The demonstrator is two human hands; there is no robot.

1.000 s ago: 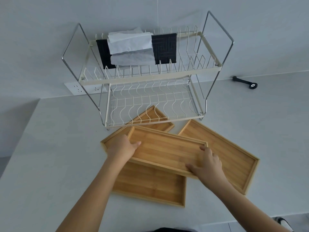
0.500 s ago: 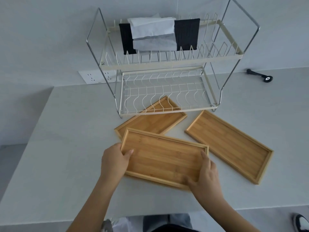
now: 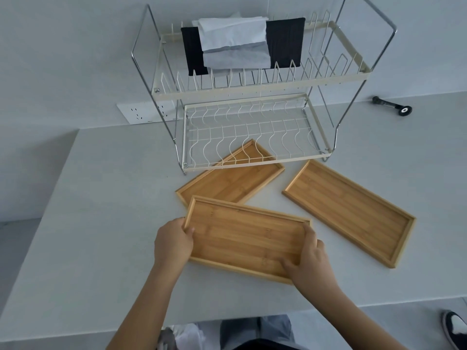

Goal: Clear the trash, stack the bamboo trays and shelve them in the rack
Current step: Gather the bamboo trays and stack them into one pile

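Observation:
Both my hands hold a bamboo tray (image 3: 246,236) by its short ends; a doubled rim along its far edge suggests two trays nested together. My left hand (image 3: 173,243) grips the left end, my right hand (image 3: 309,258) the right end. A second bamboo tray (image 3: 228,180) lies behind it, its far corner under the rack's lower shelf. A third bamboo tray (image 3: 350,210) lies flat to the right. The two-tier wire rack (image 3: 252,137) stands at the back of the white table (image 3: 101,223); its lower shelf holds nothing.
On the rack's top shelf sit a black mat (image 3: 285,41) and white tissue paper (image 3: 233,44). A small black tool (image 3: 393,107) lies at the back right. A wall socket (image 3: 144,113) is behind the rack. The table's front edge is near my body.
The held tray has come toward me and off the tray beneath it; that rear tray is now mostly uncovered. The view has shifted, showing more of the table front.

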